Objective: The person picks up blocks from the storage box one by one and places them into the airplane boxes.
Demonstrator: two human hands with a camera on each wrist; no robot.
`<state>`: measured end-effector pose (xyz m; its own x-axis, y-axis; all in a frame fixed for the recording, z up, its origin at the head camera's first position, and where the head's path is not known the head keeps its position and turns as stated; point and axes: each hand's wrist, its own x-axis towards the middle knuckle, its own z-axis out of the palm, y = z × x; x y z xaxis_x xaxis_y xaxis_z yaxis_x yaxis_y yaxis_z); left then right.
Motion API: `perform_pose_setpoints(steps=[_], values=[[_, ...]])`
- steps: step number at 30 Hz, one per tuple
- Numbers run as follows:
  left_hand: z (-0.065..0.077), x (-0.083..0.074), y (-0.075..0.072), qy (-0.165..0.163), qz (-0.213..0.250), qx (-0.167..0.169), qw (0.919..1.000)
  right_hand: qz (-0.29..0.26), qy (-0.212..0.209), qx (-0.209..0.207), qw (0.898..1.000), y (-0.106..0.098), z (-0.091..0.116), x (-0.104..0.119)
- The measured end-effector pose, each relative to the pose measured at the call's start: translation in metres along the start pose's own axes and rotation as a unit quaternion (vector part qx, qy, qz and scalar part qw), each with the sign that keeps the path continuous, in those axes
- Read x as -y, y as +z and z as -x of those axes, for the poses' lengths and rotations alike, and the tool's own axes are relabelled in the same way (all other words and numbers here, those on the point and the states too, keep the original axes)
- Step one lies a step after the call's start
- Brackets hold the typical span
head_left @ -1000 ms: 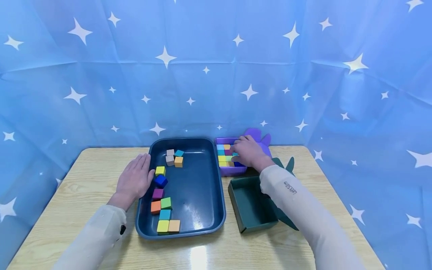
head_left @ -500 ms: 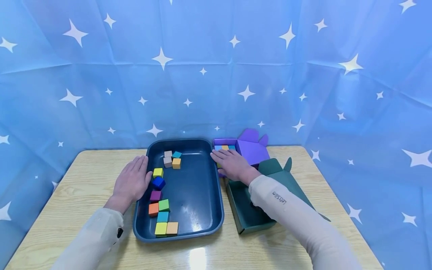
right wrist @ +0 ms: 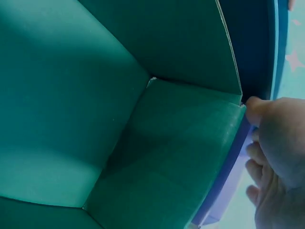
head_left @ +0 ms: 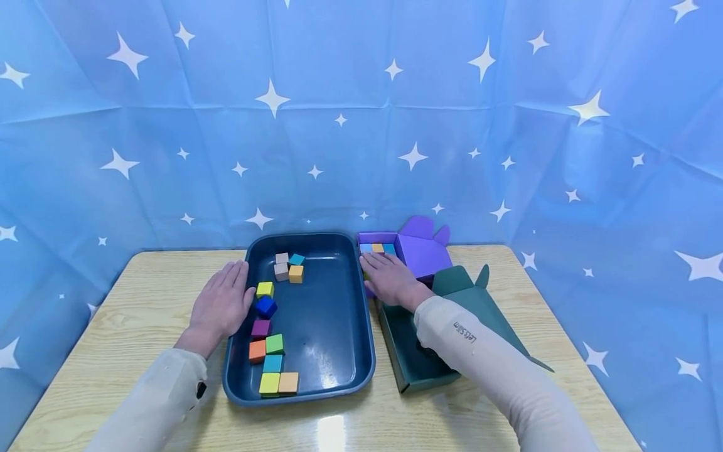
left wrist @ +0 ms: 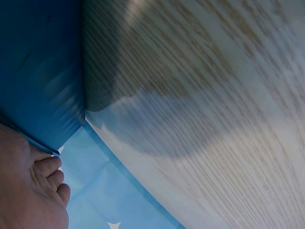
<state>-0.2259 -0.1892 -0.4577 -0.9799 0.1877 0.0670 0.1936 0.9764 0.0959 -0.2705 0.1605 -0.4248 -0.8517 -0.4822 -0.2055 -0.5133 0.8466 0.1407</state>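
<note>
A dark blue tray (head_left: 324, 314) holds several coloured cubes, mostly along its left side. My left hand (head_left: 220, 301) rests on the tray's left rim with its fingers straight; the left wrist view shows the tray's outer wall (left wrist: 38, 71) beside it. Over the near part of a purple box (head_left: 378, 237) lies my right hand (head_left: 388, 279), fingers extended and fingertips right at the tray's right rim. It hides most of the cubes in that box; a few, such as an orange one (head_left: 378, 248), show beyond the fingers. Neither hand grips a cube.
A dark green box (head_left: 395, 351) sits in front of the purple one, right of the tray, under my right forearm. Its lid (head_left: 480, 301) and the purple lid (head_left: 420, 251) lie folded out to the right. A blue starry cloth (head_left: 339, 144) hangs behind the wooden table (head_left: 147, 282).
My right hand has moved left and nearer from inside the purple box to the tray's right rim, its fingers straightening. The green lid is more visible. My left hand stays on the tray.
</note>
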Motion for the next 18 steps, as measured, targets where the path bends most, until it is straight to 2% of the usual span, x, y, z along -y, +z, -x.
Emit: perform_pose_setpoints(steps=[11,18], values=[[-0.0002,-0.001,-0.0004,0.007,0.003,0.002,1.0,-0.001,0.031,0.018,0.999,0.0007,0.0027,-0.004],[0.0018,0.0013,-0.0009,0.011,0.006,-0.002,0.9999,0.064,0.005,0.026,0.998,-0.0039,0.0041,-0.0049]])
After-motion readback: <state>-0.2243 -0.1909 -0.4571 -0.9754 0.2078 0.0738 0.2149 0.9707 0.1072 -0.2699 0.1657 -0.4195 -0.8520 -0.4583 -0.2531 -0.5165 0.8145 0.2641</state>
